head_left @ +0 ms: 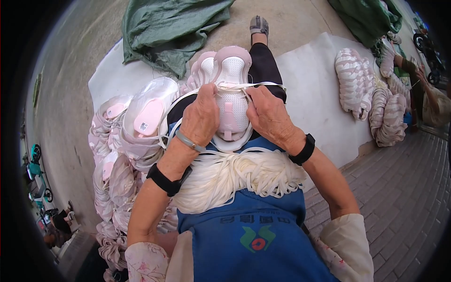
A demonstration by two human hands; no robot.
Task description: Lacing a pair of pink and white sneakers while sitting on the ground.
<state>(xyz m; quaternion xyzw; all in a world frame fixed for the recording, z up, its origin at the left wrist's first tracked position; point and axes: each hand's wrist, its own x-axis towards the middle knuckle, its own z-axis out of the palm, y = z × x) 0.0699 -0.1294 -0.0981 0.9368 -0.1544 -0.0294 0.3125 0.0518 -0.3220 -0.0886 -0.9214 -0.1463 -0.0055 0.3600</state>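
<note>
Shoe upper, one, pink and white mesh (pixel 229 109): on the lap, between both hands, toe pointing away. Probably light, soft and flexible; low risk of breakage; matte mesh, likely little slip. Best holds: both edges of the lacing opening, clear of the tongue.

White lace, one (pixel 263 85): across the opening, ends loose to either side. Limp, flat, apt to twist; best pinched close to the eyelets.

Left hand (pixel 201 117): curled closed at the upper's left edge, lace apparently under the thumb; fingertips hidden.

Right hand (pixel 271 117): thumb and forefinger pinched together on the lace at the right edge.

Spare laces, one thick cream bundle (pixel 235 176): across the blue apron (pixel 244 209).

Further uppers, stacked (pixel 145 122): left of the lap.

White sheet (pixel 307 89): beneath, right side.

Green sack (pixel 171 30): ahead, left.
</note>
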